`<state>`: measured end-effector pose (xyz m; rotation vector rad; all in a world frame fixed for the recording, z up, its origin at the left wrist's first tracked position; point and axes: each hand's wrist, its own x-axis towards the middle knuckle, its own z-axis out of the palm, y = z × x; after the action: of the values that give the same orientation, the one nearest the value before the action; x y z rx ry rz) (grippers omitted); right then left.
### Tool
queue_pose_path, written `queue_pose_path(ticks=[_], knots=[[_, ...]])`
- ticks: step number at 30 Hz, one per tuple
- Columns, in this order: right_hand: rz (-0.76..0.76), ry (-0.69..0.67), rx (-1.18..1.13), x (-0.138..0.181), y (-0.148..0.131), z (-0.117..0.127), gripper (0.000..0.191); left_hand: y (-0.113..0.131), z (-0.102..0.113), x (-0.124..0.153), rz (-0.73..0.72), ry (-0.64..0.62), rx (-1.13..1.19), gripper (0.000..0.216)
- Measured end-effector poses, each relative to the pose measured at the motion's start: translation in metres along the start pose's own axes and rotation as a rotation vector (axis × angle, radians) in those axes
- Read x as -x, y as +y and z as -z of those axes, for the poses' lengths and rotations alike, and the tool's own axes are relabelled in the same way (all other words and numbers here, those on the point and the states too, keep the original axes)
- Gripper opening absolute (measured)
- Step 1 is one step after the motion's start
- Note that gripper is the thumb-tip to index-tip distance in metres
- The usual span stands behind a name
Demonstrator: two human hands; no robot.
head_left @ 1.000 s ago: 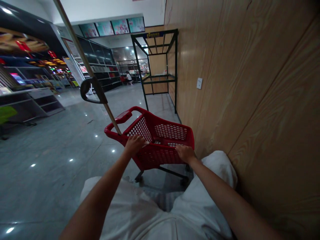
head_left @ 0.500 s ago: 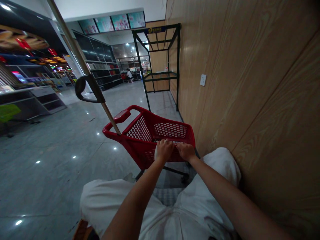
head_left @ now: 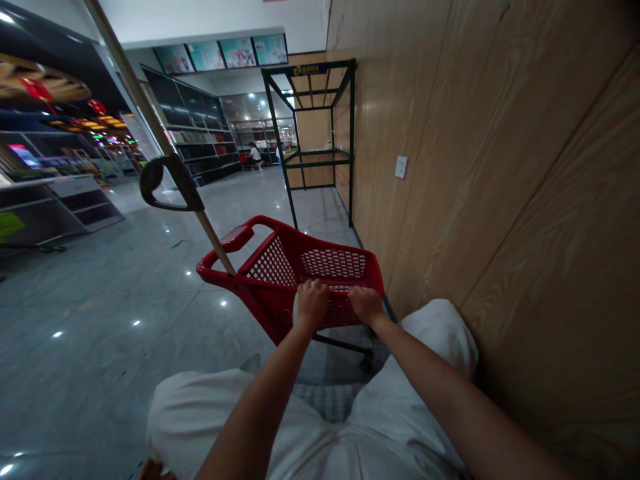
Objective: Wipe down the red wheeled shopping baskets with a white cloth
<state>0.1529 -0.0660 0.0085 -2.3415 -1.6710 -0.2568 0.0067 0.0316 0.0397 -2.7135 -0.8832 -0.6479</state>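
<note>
A red plastic shopping cart with pierced basket walls stands sideways in front of my knees. My left hand is closed over the near rim, with the edge of a white, cloth-like piece showing beside it against the wall of the basket. Most of that piece is hidden under the palm. A short way to the right, my right hand has its fingers curled over the same rim. From the handle end of the cart a metal pole rises at a slant, carrying a black loop grip.
A wood-panelled wall with a white socket runs close along my right. Behind the cart stands a dark metal rack. Counters and shelves lie farther left. A seated person is far back.
My left hand has slid left along the cart's rim, widening the gap to my right hand. The right hand stays on the rim. The whole view has shifted slightly.
</note>
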Motion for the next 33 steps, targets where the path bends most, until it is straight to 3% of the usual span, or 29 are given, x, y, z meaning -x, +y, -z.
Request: queue_pose_path(ticks=[3,5,8,12,15,17,21,24,26,28,30,33], knots=[[-0.007,0.009,0.008,0.0,0.002,-0.004,0.037,0.046,-0.018,-0.006,-0.008,-0.035,0.067,0.023],[0.015,0.004,0.014,-0.001,0.006,-0.007,0.036,0.045,-0.021,-0.008,-0.073,-0.059,0.077,0.019],[0.05,0.005,0.019,-0.004,0.011,-0.011,0.035,-0.007,-0.005,-0.002,-0.184,-0.072,0.041,0.018],[0.051,0.008,0.025,-0.008,0.013,-0.013,0.035,-0.106,0.032,0.013,-0.132,-0.005,-0.083,0.019],[0.054,0.026,0.025,-0.012,0.009,-0.015,0.035,-0.133,0.047,0.019,-0.04,0.116,-0.119,0.017],[0.049,0.042,0.028,-0.014,0.004,-0.017,0.035,-0.116,0.042,0.017,0.08,0.147,-0.145,0.02],[0.018,0.066,0.034,-0.016,-0.005,-0.022,0.035,-0.031,0.01,0.006,0.161,0.018,-0.08,0.02],[0.031,0.068,0.041,-0.015,-0.007,-0.022,0.034,0.023,-0.012,0.0,0.116,0.025,-0.015,0.019],[0.041,0.067,0.048,-0.014,-0.005,-0.021,0.034,0.032,-0.018,-0.001,0.024,0.026,-0.001,0.017],[0.045,0.065,0.054,-0.014,-0.002,-0.02,0.033,0.013,-0.014,0.002,-0.104,0.023,0.0,0.018],[0.045,0.056,0.055,-0.015,0.0,-0.019,0.033,-0.027,-0.001,0.009,-0.204,0.038,-0.014,0.02],[0.042,0.036,0.057,-0.018,0.001,-0.016,0.032,-0.097,0.025,0.022,-0.136,0.125,-0.081,0.019]])
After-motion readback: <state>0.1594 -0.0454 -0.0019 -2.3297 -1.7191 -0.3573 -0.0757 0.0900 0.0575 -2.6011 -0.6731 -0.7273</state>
